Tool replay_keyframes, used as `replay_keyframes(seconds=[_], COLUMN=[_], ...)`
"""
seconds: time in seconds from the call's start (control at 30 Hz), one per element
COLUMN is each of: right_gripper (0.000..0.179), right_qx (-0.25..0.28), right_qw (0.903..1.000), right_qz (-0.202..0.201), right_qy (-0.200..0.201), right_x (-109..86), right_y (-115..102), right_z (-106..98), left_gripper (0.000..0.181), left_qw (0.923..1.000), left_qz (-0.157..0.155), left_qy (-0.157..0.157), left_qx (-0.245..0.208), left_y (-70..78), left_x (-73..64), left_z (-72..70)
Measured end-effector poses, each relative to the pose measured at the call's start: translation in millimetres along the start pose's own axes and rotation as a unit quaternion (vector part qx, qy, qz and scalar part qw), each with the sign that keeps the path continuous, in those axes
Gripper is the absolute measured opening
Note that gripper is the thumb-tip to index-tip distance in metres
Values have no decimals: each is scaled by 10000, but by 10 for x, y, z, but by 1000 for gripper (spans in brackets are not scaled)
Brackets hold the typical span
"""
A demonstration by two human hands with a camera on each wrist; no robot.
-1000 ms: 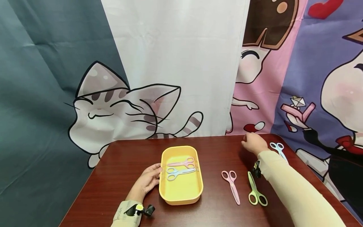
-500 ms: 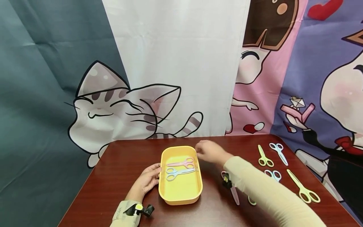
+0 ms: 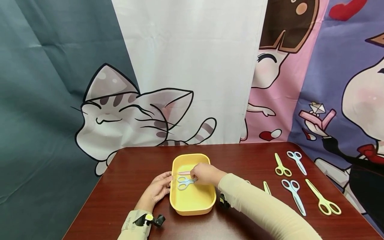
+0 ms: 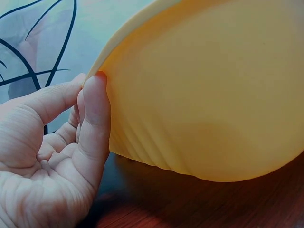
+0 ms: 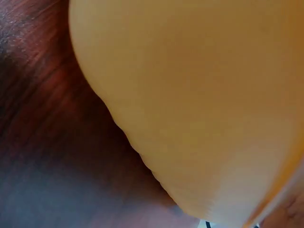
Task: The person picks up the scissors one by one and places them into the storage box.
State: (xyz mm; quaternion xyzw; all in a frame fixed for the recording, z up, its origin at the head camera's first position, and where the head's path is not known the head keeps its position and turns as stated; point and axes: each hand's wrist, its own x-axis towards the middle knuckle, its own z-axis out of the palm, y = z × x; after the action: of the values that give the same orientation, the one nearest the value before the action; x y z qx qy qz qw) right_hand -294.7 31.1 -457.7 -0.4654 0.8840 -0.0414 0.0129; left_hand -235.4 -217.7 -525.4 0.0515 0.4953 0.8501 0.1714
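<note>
My left hand (image 3: 159,187) pinches the yellow tray (image 3: 192,212) at 9 o'clock; blue scissors (image 3: 188,182) inside, handles toward 9, likely light, stiff, slick, best held there; can't tell what my right hand (image 3: 206,174) grips.

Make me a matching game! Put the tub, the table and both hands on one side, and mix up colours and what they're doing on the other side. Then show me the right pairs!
Column one
1. Tub
2. Left hand
3. Table
4. Right hand

Column two
A. Dark reddish brown
B. Hides part of the blue scissors in the head view
C. Yellow
D. Holds the side of the tub

Right pairs
1 goes with C
2 goes with D
3 goes with A
4 goes with B
</note>
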Motion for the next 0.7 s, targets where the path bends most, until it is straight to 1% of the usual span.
replay_keyframes(seconds=[0.13, 0.3, 0.53, 0.7], right_gripper=[13, 19, 11, 10], right_qx=[-143, -61, -77, 30], right_qw=[9999, 9999, 9996, 9998], right_qz=[-36, 31, 198, 174], right_qy=[-89, -116, -171, -41], right_x=[12, 21, 35, 7], right_y=[-9, -27, -31, -22], right_z=[63, 75, 83, 36], left_gripper=[14, 14, 13, 13], left_qw=[10000, 10000, 9999, 9999], left_qz=[-32, -34, 44, 24], left_qy=[24, 54, 72, 143], left_qx=[-10, 26, 101, 87], left_y=[2, 7, 4, -5], left_x=[-3, 5, 13, 10], left_z=[12, 11, -4, -9])
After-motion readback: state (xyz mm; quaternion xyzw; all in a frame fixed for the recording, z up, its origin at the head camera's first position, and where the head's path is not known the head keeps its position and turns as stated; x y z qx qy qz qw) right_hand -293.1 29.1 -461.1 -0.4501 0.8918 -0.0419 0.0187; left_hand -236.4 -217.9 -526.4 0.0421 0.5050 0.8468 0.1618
